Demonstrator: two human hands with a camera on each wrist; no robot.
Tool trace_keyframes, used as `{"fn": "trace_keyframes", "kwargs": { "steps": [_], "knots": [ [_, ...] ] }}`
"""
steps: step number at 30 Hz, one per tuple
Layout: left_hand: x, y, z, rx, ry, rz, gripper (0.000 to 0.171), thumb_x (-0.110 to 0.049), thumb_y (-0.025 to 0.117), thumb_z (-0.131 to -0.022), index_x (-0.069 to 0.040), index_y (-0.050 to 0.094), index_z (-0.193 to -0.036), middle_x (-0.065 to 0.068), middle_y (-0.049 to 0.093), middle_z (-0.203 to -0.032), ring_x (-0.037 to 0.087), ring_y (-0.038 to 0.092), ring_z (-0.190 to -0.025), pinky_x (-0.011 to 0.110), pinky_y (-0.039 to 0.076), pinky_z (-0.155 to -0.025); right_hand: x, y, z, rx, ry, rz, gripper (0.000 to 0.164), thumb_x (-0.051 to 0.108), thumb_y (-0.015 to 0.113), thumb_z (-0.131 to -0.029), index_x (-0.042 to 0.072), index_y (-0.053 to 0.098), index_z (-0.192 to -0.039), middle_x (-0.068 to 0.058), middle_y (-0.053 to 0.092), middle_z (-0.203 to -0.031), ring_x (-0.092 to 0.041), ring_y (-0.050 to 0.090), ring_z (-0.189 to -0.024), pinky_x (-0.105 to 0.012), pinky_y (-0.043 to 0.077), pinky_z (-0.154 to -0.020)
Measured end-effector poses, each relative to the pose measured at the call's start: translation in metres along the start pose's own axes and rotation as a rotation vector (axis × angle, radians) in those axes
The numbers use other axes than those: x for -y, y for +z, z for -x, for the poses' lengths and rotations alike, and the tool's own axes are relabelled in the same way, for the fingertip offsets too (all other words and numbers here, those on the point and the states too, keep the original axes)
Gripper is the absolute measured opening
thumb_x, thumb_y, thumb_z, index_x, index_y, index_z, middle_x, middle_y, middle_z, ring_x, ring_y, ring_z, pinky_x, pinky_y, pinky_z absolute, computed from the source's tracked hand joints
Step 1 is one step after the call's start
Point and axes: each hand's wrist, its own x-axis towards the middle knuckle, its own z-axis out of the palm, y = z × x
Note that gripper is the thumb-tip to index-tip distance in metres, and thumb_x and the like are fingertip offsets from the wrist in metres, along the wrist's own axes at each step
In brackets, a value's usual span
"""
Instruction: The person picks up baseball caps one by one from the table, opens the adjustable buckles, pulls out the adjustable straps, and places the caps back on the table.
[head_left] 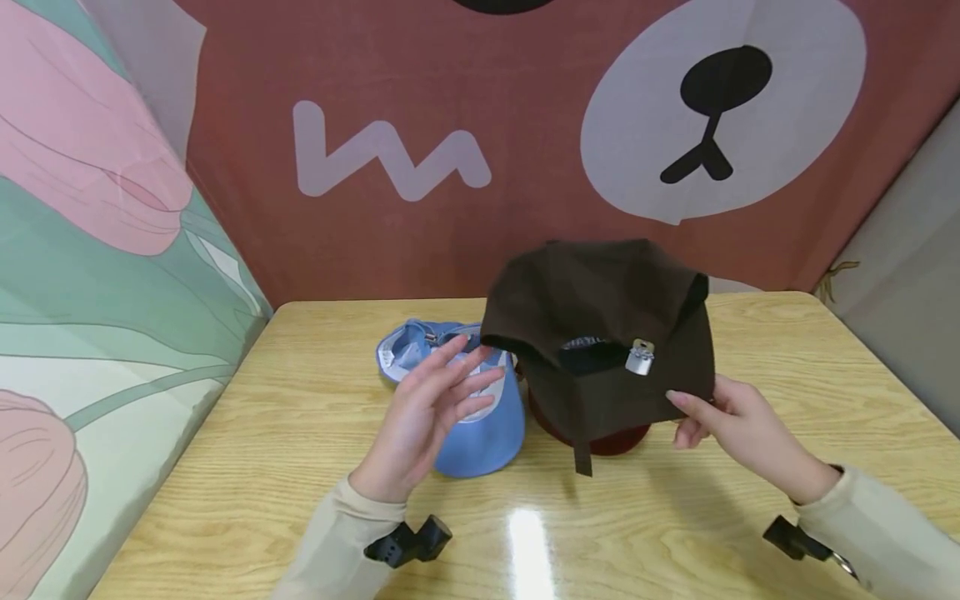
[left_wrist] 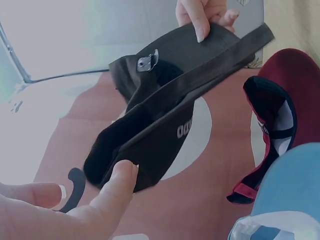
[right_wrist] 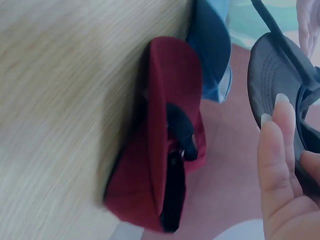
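A dark brown baseball cap (head_left: 585, 304) is held up over the table, its underside and opening turned toward me. My right hand (head_left: 738, 425) pinches its brim between thumb and fingers. A silver metal clasp (head_left: 640, 358) shows on the cap, and a loose strap end (head_left: 582, 458) dangles below it. On the other side, my left hand (head_left: 435, 408) has its fingers extended and spread at the cap's left edge. In the left wrist view, the left thumb (left_wrist: 120, 182) overlaps the crown's edge.
A light blue cap (head_left: 483, 446) lies on the wooden table (head_left: 315, 433), left of the brown one. Behind the brown cap is a dark red cap (right_wrist: 177, 70), mostly covered in the head view. A printed cloth backdrop (head_left: 450, 242) stands along the table's far edge.
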Motion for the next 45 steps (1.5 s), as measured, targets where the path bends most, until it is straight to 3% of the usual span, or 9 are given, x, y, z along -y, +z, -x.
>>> {"fn": "trace_keyframes", "kwargs": {
  "steps": [9, 17, 25, 28, 34, 39, 45],
  "knots": [
    [0.001, -0.004, 0.000, -0.106, 0.013, -0.026, 0.048, -0.013, 0.044, -0.103, 0.000, 0.033, -0.147, 0.018, 0.048, -0.142, 0.029, 0.059, -0.118, 0.032, 0.050, -0.091, -0.015, -0.020, 0.013, -0.076, 0.139, 0.009, 0.021, 0.008, 0.047, -0.103, -0.009, 0.054, -0.091, -0.005, 0.067, -0.066, -0.014, 0.065, -0.061, -0.023, 0.053, -0.059],
    [0.003, -0.008, 0.001, -0.133, 0.029, -0.045, 0.046, -0.012, 0.044, -0.102, 0.002, 0.036, -0.145, 0.019, 0.050, -0.141, 0.028, 0.058, -0.119, 0.030, 0.050, -0.090, -0.031, -0.042, 0.027, -0.167, 0.248, -0.060, 0.023, 0.013, 0.046, -0.104, -0.002, 0.055, -0.089, -0.006, 0.068, -0.066, -0.016, 0.066, -0.061, -0.025, 0.053, -0.059],
    [0.000, -0.010, 0.003, -0.144, 0.035, -0.058, 0.045, -0.013, 0.047, -0.102, 0.003, 0.039, -0.143, 0.019, 0.050, -0.140, 0.025, 0.060, -0.115, 0.030, 0.050, -0.090, -0.091, -0.062, 0.037, -0.251, 0.270, -0.080, 0.022, 0.023, 0.047, -0.104, 0.007, 0.056, -0.091, -0.008, 0.070, -0.068, -0.018, 0.069, -0.062, -0.028, 0.055, -0.059],
    [0.000, -0.010, 0.004, -0.144, 0.036, -0.061, 0.044, -0.013, 0.046, -0.102, 0.003, 0.040, -0.142, 0.019, 0.051, -0.140, 0.024, 0.061, -0.113, 0.030, 0.050, -0.089, -0.105, -0.067, 0.038, -0.280, 0.320, -0.101, 0.023, 0.028, 0.048, -0.103, 0.009, 0.056, -0.092, -0.009, 0.070, -0.068, -0.019, 0.069, -0.063, -0.030, 0.055, -0.059],
    [0.002, -0.010, 0.003, -0.143, 0.034, -0.059, 0.042, -0.010, 0.045, -0.101, 0.007, 0.040, -0.140, 0.019, 0.052, -0.138, 0.022, 0.063, -0.111, 0.030, 0.050, -0.088, -0.088, -0.066, 0.038, -0.259, 0.416, -0.133, 0.033, 0.029, 0.044, -0.104, 0.003, 0.060, -0.088, -0.007, 0.069, -0.065, -0.017, 0.068, -0.061, -0.028, 0.055, -0.058],
    [0.004, -0.011, 0.001, -0.151, 0.030, -0.050, 0.042, -0.008, 0.043, -0.101, 0.008, 0.040, -0.139, 0.020, 0.053, -0.138, 0.021, 0.063, -0.108, 0.030, 0.051, -0.087, -0.075, -0.061, 0.038, -0.243, 0.450, -0.312, 0.036, 0.021, 0.045, -0.104, 0.001, 0.063, -0.080, -0.007, 0.068, -0.064, -0.015, 0.067, -0.059, -0.026, 0.054, -0.056],
    [0.002, -0.011, 0.001, -0.151, 0.031, -0.047, 0.040, -0.009, 0.043, -0.102, 0.006, 0.041, -0.139, 0.021, 0.051, -0.139, 0.022, 0.063, -0.109, 0.030, 0.051, -0.087, -0.088, -0.059, 0.038, -0.233, 0.470, -0.471, 0.032, 0.024, 0.047, -0.103, 0.006, 0.065, -0.083, -0.009, 0.070, -0.069, -0.016, 0.068, -0.061, -0.027, 0.056, -0.058]
  ]
}}
